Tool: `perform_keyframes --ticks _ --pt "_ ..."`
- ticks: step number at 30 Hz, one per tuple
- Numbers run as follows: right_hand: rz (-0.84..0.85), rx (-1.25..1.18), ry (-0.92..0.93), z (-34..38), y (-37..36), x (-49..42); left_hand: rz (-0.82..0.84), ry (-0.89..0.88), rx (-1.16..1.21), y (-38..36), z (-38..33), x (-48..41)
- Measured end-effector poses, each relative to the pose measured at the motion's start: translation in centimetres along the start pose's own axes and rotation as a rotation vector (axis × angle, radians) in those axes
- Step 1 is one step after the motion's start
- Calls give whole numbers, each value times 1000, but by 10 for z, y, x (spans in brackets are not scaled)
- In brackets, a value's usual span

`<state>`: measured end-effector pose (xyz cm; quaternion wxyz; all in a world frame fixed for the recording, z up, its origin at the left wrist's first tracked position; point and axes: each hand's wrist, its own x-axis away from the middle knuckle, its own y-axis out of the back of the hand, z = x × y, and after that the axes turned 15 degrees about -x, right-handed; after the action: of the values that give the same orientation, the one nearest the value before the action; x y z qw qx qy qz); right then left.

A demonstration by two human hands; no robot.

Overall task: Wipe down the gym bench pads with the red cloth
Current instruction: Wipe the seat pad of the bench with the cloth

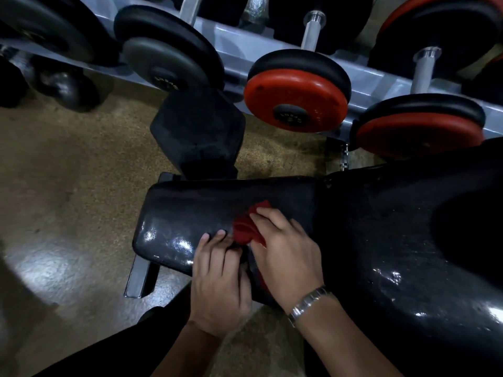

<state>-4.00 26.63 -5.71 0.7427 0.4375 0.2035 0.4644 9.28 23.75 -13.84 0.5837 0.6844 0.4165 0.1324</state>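
The black seat pad [185, 213] of the gym bench lies across the middle of the view, shiny near its left end. The larger back pad [394, 240] joins it on the right. A bunched red cloth [243, 229] rests on the seat pad. My right hand [285, 251], with a metal watch on the wrist, presses flat on the cloth and covers most of it. My left hand [217, 281] sits beside it on the pad's near edge, fingers curled and touching the cloth's lower fold.
A grey dumbbell rack [272, 42] runs along the far side, holding black dumbbells [166, 55] and red-faced dumbbells [296, 99]. A black hex dumbbell [198, 129] stands on the speckled floor just beyond the seat pad. The bench's metal foot [138, 276] juts out lower left.
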Motion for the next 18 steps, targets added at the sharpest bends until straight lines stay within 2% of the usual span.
perform_keyframes --ticks 4,9,12,15,18 --pt "-83 27 -68 -4 1 -17 -2 16 -16 -1 0 1" --pt "-25 -4 -4 10 -8 -34 43 5 11 9 -3 -5" --pt "-46 -19 15 -6 4 -21 123 84 52 27 -2 -27" --pt "-110 0 -49 -19 10 -29 124 118 24 31 4 -49" --pt "-108 16 -30 -9 4 -45 133 157 -4 25 10 -60"
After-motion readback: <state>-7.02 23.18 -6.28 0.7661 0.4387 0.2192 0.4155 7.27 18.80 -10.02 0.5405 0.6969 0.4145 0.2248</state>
